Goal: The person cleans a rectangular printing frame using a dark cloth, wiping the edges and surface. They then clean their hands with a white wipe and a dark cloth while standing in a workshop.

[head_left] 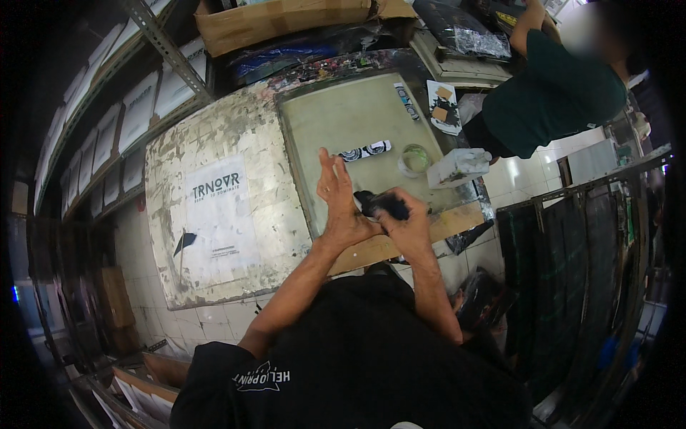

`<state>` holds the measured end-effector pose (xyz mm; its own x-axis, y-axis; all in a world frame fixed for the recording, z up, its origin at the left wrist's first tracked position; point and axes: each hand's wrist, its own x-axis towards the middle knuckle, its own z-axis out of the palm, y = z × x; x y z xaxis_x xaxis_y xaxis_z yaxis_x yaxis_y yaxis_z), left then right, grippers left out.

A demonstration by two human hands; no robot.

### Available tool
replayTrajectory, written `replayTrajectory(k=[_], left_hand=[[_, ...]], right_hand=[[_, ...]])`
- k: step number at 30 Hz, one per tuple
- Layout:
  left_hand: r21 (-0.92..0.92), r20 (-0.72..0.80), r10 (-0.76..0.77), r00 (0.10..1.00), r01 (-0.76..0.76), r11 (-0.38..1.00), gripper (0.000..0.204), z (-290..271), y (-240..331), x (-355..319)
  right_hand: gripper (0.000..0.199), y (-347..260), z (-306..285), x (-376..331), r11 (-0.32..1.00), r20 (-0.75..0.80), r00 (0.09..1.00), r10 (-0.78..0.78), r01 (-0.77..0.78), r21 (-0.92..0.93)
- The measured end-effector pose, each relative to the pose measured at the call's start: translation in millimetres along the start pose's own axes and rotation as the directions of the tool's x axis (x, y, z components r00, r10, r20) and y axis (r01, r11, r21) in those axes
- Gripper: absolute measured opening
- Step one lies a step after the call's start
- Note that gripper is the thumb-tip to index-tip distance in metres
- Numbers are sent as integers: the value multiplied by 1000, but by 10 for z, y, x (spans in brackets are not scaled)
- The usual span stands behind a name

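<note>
My right hand (409, 223) grips a bunched black cloth (389, 206) just above the near part of a pale greenish framed panel (357, 111). Close beside it, my left hand (341, 214) is raised with its fingers stretched out. The thumb side of the left hand meets the cloth and the right hand; the exact contact is hidden. Beyond the left fingertips lies a small white-and-black patterned tube or roll (366, 151). To its right sit a round tub (414, 160) with greenish contents and a stained white jug (459, 169).
A printed white sheet (218, 204) and a dark scrap (184, 243) lie on the paint-worn table (168, 161). Another patterned strip (406, 101) is at the panel's far right. A co-worker (557, 93) stands at the right. Metal shelving (161, 50) lines the left; a cardboard box (286, 27) is behind.
</note>
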<state>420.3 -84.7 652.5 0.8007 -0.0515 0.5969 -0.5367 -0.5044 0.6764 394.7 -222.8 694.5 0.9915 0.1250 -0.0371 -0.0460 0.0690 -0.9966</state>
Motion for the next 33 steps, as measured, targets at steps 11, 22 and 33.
replayTrajectory(k=[11,22,33], left_hand=[[-66,-33,20,999,-22,998,125,111,-117,-170],[65,94,15,995,-21,998,128,46,-269,-200],[-349,363,-104,926,238,906,182,-65,-332,-225]], right_hand=[[21,236,152,33,946,-139,990,-16,-30,-324],[22,16,208,43,916,41,998,52,-31,-401],[12,9,-43,109,981,-146,987,68,-40,191]])
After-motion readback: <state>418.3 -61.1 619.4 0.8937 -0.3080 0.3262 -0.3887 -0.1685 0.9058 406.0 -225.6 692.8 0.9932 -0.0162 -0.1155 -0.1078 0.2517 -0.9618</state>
